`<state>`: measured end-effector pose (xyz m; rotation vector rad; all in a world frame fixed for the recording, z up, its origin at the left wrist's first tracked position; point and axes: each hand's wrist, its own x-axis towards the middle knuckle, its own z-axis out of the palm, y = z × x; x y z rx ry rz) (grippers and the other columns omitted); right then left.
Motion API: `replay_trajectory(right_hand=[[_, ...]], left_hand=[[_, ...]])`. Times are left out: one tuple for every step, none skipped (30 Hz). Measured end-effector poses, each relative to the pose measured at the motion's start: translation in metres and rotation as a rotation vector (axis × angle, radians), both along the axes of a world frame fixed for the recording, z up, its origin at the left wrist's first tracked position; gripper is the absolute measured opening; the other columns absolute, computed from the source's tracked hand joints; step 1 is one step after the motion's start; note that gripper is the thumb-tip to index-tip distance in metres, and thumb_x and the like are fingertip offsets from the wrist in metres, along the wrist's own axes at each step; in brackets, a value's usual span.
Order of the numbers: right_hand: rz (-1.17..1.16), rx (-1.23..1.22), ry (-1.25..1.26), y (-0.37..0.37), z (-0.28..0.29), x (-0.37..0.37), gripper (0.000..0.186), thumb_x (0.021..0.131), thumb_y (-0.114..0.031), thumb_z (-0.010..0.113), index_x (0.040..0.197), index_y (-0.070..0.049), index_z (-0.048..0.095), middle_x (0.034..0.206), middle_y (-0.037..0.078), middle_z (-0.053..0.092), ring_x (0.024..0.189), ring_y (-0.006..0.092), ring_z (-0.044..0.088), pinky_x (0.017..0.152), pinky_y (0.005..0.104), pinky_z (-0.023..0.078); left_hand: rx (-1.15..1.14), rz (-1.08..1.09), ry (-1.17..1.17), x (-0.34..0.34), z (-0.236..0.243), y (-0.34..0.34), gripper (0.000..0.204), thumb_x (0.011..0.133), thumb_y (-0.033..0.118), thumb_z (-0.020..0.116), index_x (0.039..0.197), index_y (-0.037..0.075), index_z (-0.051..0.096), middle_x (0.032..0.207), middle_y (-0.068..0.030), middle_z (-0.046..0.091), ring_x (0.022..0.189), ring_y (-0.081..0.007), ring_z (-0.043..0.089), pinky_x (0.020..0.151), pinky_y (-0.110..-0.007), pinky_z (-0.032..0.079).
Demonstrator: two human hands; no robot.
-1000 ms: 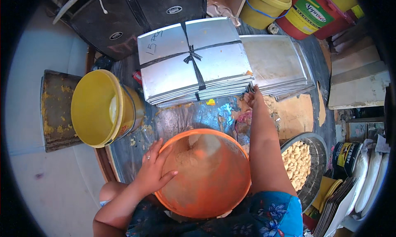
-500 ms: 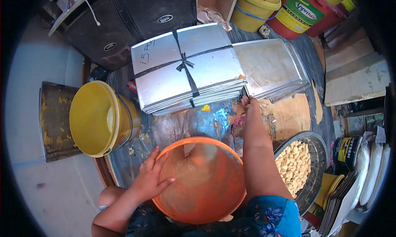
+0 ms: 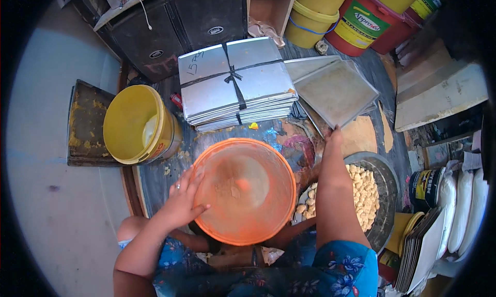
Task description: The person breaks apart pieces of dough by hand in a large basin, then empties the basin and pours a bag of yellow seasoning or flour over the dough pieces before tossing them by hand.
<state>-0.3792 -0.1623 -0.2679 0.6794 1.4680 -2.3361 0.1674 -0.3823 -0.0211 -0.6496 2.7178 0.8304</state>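
My left hand (image 3: 183, 198) rests with spread fingers against the left rim of an orange basin (image 3: 290, 168), whose inside looks dusty with flour. My right hand (image 3: 334, 137) reaches forward and pinches the near corner of a flat metal baking tray (image 3: 338, 90). That tray lies turned at an angle over other trays, to the right of a tied stack of silver trays (image 3: 235, 80). Below my right forearm, a black tub (image 3: 388, 193) holds many pale dough lumps (image 3: 366, 199); the forearm hides some of them.
On the left stand a yellow bucket (image 3: 116, 122) and a dark stained tray (image 3: 85, 134) leaning by the wall. Black cabinets (image 3: 186, 44) and stacked yellow and red buckets (image 3: 356, 26) line the back. White packets (image 3: 460, 209) and dark sheets (image 3: 416, 245) are at the right.
The top tray at the right has been turned by my right hand, its near corner now pointing toward me. My left hand stays at the basin's rim. The head view has shifted.
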Motion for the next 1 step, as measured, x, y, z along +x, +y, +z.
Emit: replay_trajectory(right_hand=[[0.067, -0.071, 0.146, -0.0073, 0.0087, -0.0104, 0.055, 0.089, -0.037, 0.048, 0.135, -0.017, 0.025, 0.13, 0.013, 0.035, 0.117, 0.0283, 0.041, 0.093, 0.0608, 0.034]], left_hand=[[-0.028, 0.009, 0.016, 0.0006, -0.0001, -0.0008, 0.086, 0.076, 0.039, 0.066, 0.141, 0.014, 0.015, 0.144, -0.0232, 0.011, 0.133, -0.04, 0.014, 0.103, -0.052, 0.018]])
